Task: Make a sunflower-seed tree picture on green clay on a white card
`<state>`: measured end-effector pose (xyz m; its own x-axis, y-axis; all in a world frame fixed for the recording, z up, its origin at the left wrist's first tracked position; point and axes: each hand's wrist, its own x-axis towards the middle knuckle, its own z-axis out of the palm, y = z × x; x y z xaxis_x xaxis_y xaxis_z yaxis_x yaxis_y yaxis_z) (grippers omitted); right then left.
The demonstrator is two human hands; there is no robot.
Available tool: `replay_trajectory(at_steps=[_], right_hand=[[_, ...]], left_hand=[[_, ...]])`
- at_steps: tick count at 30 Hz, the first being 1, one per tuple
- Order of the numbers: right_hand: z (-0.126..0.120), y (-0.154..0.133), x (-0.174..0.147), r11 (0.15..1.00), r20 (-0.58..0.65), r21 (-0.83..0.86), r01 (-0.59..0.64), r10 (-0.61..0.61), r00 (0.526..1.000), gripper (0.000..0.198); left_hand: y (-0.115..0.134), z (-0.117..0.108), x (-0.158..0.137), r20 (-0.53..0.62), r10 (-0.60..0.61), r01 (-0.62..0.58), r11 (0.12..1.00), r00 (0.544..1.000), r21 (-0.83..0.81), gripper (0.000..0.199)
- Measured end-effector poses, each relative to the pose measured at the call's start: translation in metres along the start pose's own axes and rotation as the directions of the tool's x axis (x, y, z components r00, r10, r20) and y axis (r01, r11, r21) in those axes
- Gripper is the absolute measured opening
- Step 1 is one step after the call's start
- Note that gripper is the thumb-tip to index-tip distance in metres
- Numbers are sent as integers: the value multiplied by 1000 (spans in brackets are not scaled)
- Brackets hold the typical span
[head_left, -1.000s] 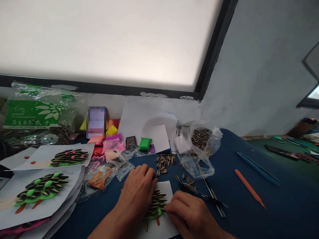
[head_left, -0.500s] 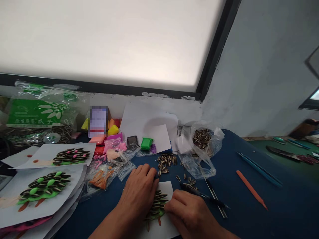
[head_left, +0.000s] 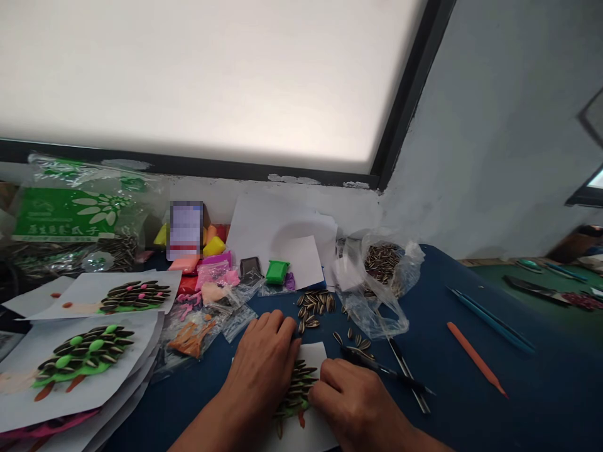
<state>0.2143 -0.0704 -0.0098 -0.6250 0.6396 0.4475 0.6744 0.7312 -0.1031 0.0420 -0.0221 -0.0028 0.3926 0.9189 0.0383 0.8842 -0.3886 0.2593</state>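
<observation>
A white paper sheet (head_left: 318,353) lies before me with a picture of striped sunflower seeds (head_left: 301,380) set in green clay, an orange-brown clay piece at its lower edge. My left hand (head_left: 261,358) rests over the left part of this sheet, fingers bent together and tips hidden. At the right edge of the seeds is my right hand (head_left: 360,402), its thumb and forefinger closed in a pinch; whatever is between them is too hidden to make out. Just beyond the sheet lies a pile of loose sunflower seeds (head_left: 316,302).
Finished-looking seed pictures (head_left: 85,355) are stacked at left. Clay packets (head_left: 277,272) and a phone (head_left: 186,229) stand at the back. A plastic bag of seeds (head_left: 381,267) sits behind dark pens (head_left: 409,376). An orange clay tool (head_left: 475,358) and blue tweezers (head_left: 490,319) lie at right.
My right hand has shifted very slightly left along the edge of the seeds, still pinched. The left hand stays in place.
</observation>
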Motion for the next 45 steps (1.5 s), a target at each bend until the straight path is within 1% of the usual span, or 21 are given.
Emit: replay_trajectory(at_steps=[3,6,10,14,17,19,20,22,24,25,28,35,41,45], right_hand=[[-1,0,-1,1000,11,1,2,-2,1000,17],[-4,0,0,999,21,26,-26,25,999,18],[-15,-1,3,995,-19,68,-73,75,997,20],[-17,-1,5,994,-48,87,-71,75,996,24],[-8,0,3,996,-133,83,-10,22,991,24],[-2,1,1,999,-205,45,28,-18,979,31],[0,2,0,999,-200,16,38,-34,979,35],[2,3,-1,997,-110,-33,74,-77,991,38],[3,4,-1,990,-39,-63,124,-126,991,41],[3,5,-2,986,-30,-74,147,-149,988,42],[5,5,-2,978,-18,-104,183,-186,982,46],[5,6,-2,955,4,-191,227,-230,973,49],[4,7,-2,959,27,-178,221,-220,975,52],[3,7,-3,950,4,-198,243,-247,969,53]], left_hand=[[0,1,1,-15,4,-4,1000,1000,24,18],[-2,3,1,-40,14,-12,999,999,36,19],[-2,3,0,-19,12,-11,999,1000,45,23],[-2,1,0,-2,6,-6,1000,1000,27,28],[-4,0,-1,-3,6,-6,1000,1000,-4,27],[-5,0,-1,-15,-5,5,1000,1000,-28,27],[-6,1,0,-25,-13,12,999,1000,-38,28],[-8,2,1,-39,-23,22,999,999,-39,28],[-8,3,2,-29,-22,22,1000,999,-13,26],[-8,3,2,-17,-22,22,1000,1000,3,24],[-7,3,2,14,-30,30,999,999,29,22],[-6,3,1,19,-34,34,999,999,28,23],[-5,3,1,20,-26,25,999,999,39,24],[-6,3,0,1,-42,42,999,999,-12,25]])
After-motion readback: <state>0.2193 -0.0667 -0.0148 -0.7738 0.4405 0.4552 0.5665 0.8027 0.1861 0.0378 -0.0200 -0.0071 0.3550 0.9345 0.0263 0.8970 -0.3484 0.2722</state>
